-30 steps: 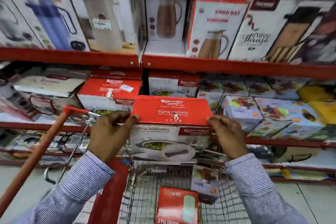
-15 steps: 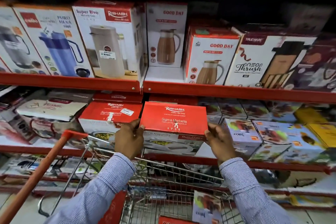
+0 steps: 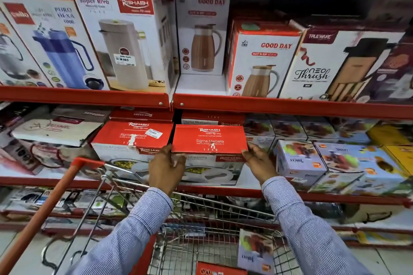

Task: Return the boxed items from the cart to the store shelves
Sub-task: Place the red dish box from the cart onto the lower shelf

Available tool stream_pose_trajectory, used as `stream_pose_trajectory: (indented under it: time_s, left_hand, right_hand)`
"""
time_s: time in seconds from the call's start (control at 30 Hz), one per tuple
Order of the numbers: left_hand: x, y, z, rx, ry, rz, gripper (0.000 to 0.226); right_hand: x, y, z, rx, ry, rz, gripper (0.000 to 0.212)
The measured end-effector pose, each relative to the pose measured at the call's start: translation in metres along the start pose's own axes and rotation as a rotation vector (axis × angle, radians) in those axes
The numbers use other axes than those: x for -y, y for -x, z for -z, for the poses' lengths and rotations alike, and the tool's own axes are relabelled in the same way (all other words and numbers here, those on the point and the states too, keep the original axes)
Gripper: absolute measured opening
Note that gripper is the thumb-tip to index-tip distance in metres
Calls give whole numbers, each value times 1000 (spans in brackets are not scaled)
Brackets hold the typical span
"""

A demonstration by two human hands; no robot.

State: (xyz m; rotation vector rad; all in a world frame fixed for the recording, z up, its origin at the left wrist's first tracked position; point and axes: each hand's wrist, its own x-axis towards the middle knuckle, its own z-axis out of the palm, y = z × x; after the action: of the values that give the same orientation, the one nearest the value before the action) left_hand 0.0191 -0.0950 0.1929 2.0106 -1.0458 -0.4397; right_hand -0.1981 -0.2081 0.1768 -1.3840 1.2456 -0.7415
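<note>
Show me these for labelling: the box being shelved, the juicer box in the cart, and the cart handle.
Sigma Marbella box [image 3: 209, 139], head view, red top face.
Juicer box [image 3: 256, 250], head view, front face.
Cart handle [image 3: 42, 212], head view, mid-bar.

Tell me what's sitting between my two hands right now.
The red Sigma Marbella box, gripped by left hand and right hand at its ends, in the head view.
</note>
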Motion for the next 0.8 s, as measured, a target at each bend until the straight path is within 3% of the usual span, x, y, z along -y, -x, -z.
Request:
stream_pose_trajectory:
  time_s: [0.17, 0.3, 0.47, 0.63, 0.8]
  left_hand:
    - [-8, 14, -3, 43, -25, 8, 71]
    - [-9, 35, -15, 112, -69, -63, 76]
    - [12, 70, -61, 214, -332, -328, 80]
    - [30, 106, -113, 334, -583, -517, 74]
    - [54, 135, -169, 547, -719, -573, 71]
  right_hand:
    - [4, 7, 6, 115, 87, 25, 48]
    - [-6, 25, 12, 94, 176, 10, 63]
    - [-60, 60, 28, 21, 647, 174, 69]
    - [-128, 91, 45, -59, 1156, 203, 71]
    - [-193, 110, 55, -18, 1281, 142, 71]
